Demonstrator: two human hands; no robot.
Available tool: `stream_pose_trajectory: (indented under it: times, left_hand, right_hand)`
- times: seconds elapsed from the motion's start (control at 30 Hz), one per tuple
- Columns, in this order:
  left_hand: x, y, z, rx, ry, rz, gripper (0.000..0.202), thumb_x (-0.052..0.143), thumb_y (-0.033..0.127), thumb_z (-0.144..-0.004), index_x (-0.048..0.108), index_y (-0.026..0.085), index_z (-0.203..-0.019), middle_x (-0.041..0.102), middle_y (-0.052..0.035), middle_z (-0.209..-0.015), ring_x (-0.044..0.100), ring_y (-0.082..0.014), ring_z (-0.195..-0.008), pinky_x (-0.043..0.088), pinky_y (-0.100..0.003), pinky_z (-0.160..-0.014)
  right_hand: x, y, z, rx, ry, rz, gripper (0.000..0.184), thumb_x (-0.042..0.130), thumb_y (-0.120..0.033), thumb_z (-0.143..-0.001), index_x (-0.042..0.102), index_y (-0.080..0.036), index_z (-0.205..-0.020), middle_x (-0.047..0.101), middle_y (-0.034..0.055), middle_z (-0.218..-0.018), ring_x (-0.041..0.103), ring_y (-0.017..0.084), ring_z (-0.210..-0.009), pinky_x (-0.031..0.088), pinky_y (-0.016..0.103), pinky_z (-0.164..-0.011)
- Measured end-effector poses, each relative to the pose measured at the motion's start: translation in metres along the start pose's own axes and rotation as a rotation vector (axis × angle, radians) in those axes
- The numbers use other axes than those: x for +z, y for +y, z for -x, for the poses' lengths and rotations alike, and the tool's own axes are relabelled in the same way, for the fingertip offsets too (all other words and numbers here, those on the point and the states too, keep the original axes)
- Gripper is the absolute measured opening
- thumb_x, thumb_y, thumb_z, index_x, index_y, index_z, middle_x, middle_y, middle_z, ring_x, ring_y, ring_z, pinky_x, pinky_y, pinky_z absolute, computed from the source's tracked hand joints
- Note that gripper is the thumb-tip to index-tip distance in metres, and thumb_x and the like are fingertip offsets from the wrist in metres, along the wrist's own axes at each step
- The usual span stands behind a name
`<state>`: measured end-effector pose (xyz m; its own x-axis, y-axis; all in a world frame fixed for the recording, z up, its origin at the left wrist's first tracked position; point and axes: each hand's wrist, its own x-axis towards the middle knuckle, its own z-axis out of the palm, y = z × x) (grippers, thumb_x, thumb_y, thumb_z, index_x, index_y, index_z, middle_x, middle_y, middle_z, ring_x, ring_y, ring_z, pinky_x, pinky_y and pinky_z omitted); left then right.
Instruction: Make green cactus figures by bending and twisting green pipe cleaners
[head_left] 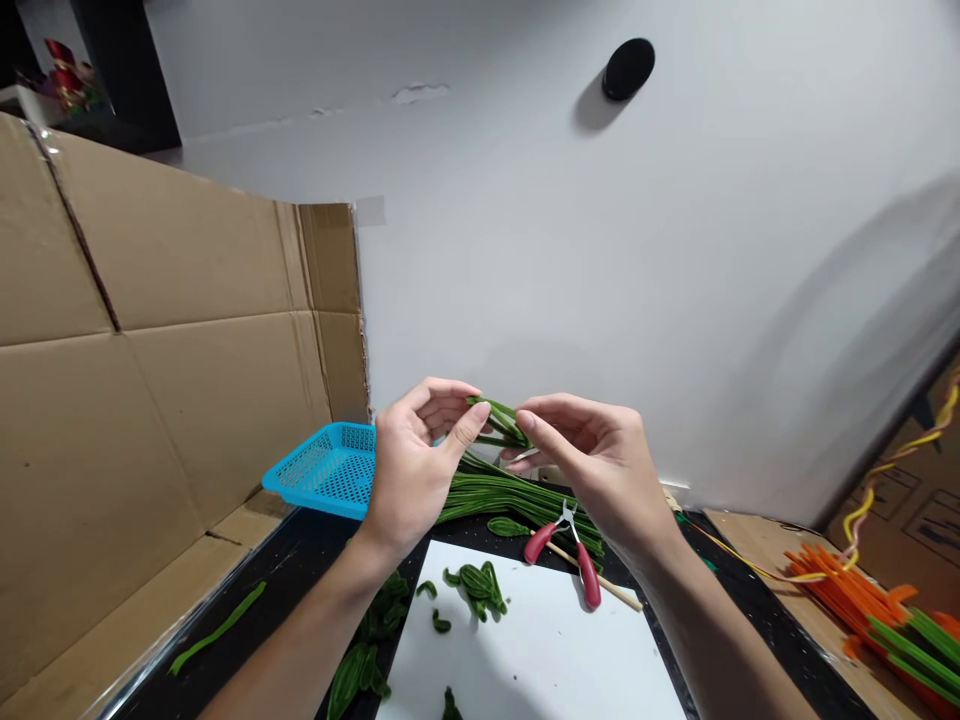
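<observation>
Above the table, my left hand [420, 455] and my right hand [589, 455] pinch opposite ends of a small bent piece of fuzzy green pipe cleaner [501, 420]. Its loops lie between both sets of fingertips, partly hidden by them. Behind and below my hands rests a bundle of long green pipe cleaners [495, 492]. Wire cutters with red handles [568, 550] lie open below my right hand, across a thin wooden stick [615, 590]. A small pile of bent green pieces [480, 588] sits on a white board [555, 660].
A blue plastic basket [319, 490] stands behind my left hand. More leaf-shaped pieces [351, 675] lie left of the board, with a light green strip [219, 628] further left. Cardboard panels [210, 400] border the left side. Orange pipe cleaners [840, 590] lie at the right.
</observation>
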<state>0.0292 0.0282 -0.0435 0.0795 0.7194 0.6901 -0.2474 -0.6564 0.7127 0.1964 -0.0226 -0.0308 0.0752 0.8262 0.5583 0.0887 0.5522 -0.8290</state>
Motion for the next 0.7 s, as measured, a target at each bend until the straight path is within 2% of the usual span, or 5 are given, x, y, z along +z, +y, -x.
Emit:
stream_pose_trajectory:
  times: [0.13,0.3,0.47,0.7]
  left_hand:
    - [-0.002,0.000,-0.001,-0.002,0.040,0.008,0.018,0.086,0.026,-0.088,0.073,0.017,-0.097,0.077,-0.0024,-0.091,0.074,-0.0137,-0.087,0.061,-0.023,-0.083]
    - [0.001,-0.003,-0.002,-0.012,0.050,0.087,0.020,0.088,0.025,-0.086,0.074,0.016,-0.096,0.076,-0.0006,-0.085,0.073,-0.0106,-0.076,0.062,-0.020,-0.075]
    - [0.003,-0.005,-0.002,-0.012,0.074,0.115,0.023,0.089,0.027,-0.085,0.074,0.014,-0.097,0.077,-0.0015,-0.084,0.073,-0.0106,-0.070,0.063,-0.020,-0.069]
    - [0.002,-0.007,0.000,-0.015,0.066,0.092,0.024,0.089,0.029,-0.085,0.072,0.016,-0.097,0.075,-0.0017,-0.082,0.073,-0.0125,-0.075,0.062,-0.022,-0.073]
  right_hand:
    - [0.000,0.001,0.000,-0.014,0.002,0.002,0.028,0.087,-0.040,-0.085,0.083,-0.013,-0.095,0.082,0.0102,-0.080,0.081,0.023,-0.068,0.071,0.032,-0.065]
    - [0.006,0.002,0.003,-0.065,0.032,0.006,0.017,0.084,-0.031,-0.088,0.084,-0.015,-0.092,0.081,0.0072,-0.073,0.080,0.020,-0.061,0.069,0.026,-0.060]
    - [0.010,0.004,0.003,-0.056,0.007,-0.092,0.013,0.086,-0.029,-0.087,0.085,-0.017,-0.091,0.081,0.0044,-0.073,0.077,0.016,-0.058,0.068,0.024,-0.057]
    - [0.013,0.008,0.001,-0.021,-0.008,-0.127,0.012,0.088,-0.029,-0.085,0.088,-0.018,-0.090,0.081,0.0062,-0.068,0.077,0.015,-0.057,0.067,0.022,-0.057]
